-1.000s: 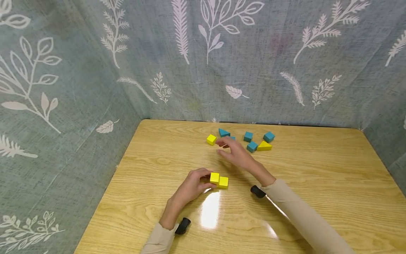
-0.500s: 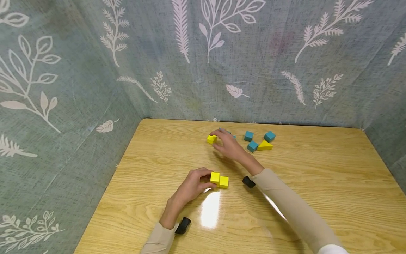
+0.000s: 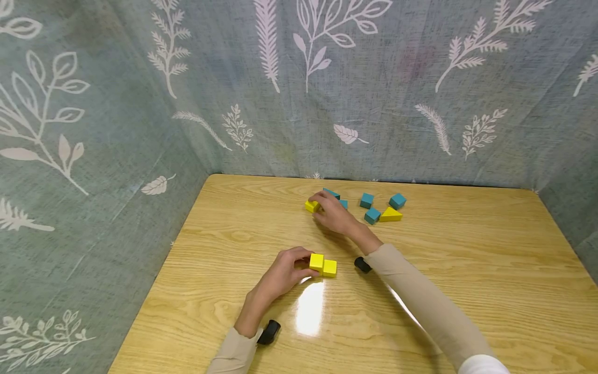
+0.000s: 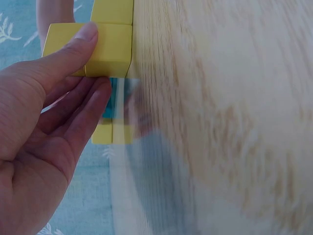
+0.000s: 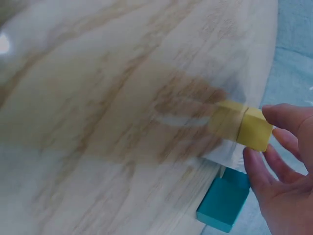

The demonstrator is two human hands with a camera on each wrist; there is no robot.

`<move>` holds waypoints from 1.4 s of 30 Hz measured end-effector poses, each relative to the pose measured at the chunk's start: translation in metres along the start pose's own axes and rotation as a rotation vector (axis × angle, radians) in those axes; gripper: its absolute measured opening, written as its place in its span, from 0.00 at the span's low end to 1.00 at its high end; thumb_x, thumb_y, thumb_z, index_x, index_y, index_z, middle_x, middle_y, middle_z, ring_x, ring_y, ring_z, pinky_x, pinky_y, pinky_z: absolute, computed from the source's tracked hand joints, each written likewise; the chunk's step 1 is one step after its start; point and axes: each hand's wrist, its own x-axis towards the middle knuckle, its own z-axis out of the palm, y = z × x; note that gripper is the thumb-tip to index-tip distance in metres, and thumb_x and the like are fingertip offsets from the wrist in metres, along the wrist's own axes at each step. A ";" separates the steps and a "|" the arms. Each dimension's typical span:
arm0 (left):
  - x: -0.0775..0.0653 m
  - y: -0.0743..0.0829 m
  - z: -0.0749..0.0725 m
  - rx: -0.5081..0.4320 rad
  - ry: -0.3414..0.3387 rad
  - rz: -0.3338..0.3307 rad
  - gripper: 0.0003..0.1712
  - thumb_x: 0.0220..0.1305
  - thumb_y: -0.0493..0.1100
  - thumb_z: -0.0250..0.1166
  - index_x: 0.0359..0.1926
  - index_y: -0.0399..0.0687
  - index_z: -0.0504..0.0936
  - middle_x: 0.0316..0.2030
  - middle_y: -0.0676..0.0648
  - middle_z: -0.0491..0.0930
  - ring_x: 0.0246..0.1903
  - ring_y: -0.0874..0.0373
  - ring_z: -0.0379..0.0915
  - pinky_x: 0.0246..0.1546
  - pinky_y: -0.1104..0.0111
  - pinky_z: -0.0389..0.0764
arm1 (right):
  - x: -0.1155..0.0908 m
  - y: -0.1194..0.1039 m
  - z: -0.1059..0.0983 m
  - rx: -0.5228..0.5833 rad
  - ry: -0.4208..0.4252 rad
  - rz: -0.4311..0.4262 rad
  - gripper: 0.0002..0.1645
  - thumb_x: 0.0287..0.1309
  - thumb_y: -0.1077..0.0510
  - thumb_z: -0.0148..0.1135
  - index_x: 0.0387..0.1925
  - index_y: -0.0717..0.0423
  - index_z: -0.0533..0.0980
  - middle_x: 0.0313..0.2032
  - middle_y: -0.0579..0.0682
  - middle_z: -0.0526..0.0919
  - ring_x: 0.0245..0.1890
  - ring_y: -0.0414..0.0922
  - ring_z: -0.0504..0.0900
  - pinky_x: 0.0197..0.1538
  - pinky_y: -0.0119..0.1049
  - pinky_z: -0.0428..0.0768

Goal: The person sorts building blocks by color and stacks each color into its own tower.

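Observation:
My left hand (image 3: 282, 270) grips a small stack of yellow cubes, its thumb lying along them in the left wrist view. The upper yellow cube (image 3: 316, 261) sits on a lower yellow cube (image 4: 110, 49), and another yellow cube (image 3: 329, 268) stands against the stack's right side. Farther back, my right hand (image 3: 333, 213) pinches a separate yellow cube (image 5: 255, 129) between thumb and fingers, right at the table top. Beside that hand, a teal block (image 5: 224, 198) lies on the table; the hand partly hides the teal triangle (image 3: 331, 192) behind it.
Right of the right hand lie several teal cubes (image 3: 366, 201) and a yellow triangle (image 3: 390, 214). The wooden table (image 3: 467, 280) ends at a grey-blue leaf-patterned curtain (image 3: 289, 124) at the back, with curtain on the left too.
My right hand has moved left to the far yellow cube and closed its fingers and thumb on it. The left hand and its stack have stayed put.

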 end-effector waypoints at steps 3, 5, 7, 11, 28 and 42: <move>-0.001 0.000 0.000 -0.005 0.003 -0.005 0.17 0.60 0.33 0.74 0.51 0.38 0.85 0.45 0.45 0.84 0.45 0.52 0.84 0.48 0.67 0.85 | 0.001 0.001 0.003 0.010 0.024 -0.006 0.23 0.67 0.68 0.65 0.61 0.67 0.74 0.58 0.63 0.76 0.55 0.57 0.77 0.57 0.49 0.80; -0.001 0.001 0.000 -0.007 0.003 -0.006 0.18 0.60 0.33 0.74 0.52 0.37 0.85 0.45 0.44 0.84 0.45 0.51 0.84 0.48 0.67 0.85 | 0.002 0.002 0.004 0.013 0.037 -0.002 0.21 0.67 0.68 0.65 0.60 0.66 0.74 0.56 0.63 0.77 0.51 0.56 0.78 0.54 0.49 0.80; -0.001 0.001 0.000 -0.010 0.003 -0.007 0.18 0.60 0.33 0.74 0.52 0.37 0.85 0.46 0.44 0.84 0.45 0.51 0.84 0.48 0.67 0.85 | 0.003 0.001 0.005 0.009 0.046 0.006 0.20 0.67 0.67 0.65 0.58 0.66 0.74 0.54 0.63 0.78 0.47 0.54 0.77 0.50 0.47 0.80; -0.001 0.002 0.002 -0.010 0.005 -0.006 0.19 0.60 0.34 0.74 0.53 0.37 0.85 0.46 0.45 0.84 0.46 0.52 0.84 0.48 0.67 0.85 | 0.005 -0.001 0.006 0.002 0.045 0.034 0.16 0.68 0.69 0.63 0.55 0.66 0.74 0.48 0.62 0.78 0.41 0.53 0.76 0.45 0.44 0.79; 0.000 0.002 0.002 -0.014 0.010 -0.022 0.20 0.60 0.33 0.74 0.53 0.36 0.85 0.45 0.46 0.83 0.45 0.52 0.84 0.48 0.67 0.85 | -0.011 -0.003 -0.008 0.046 0.025 0.089 0.22 0.63 0.70 0.66 0.59 0.68 0.76 0.55 0.63 0.79 0.52 0.56 0.79 0.53 0.46 0.83; 0.000 0.002 0.001 -0.021 0.011 -0.037 0.20 0.59 0.33 0.74 0.53 0.35 0.85 0.45 0.45 0.83 0.46 0.51 0.84 0.49 0.66 0.85 | -0.046 -0.013 -0.015 0.187 0.045 0.082 0.25 0.62 0.70 0.70 0.60 0.65 0.76 0.56 0.61 0.79 0.56 0.57 0.80 0.58 0.44 0.83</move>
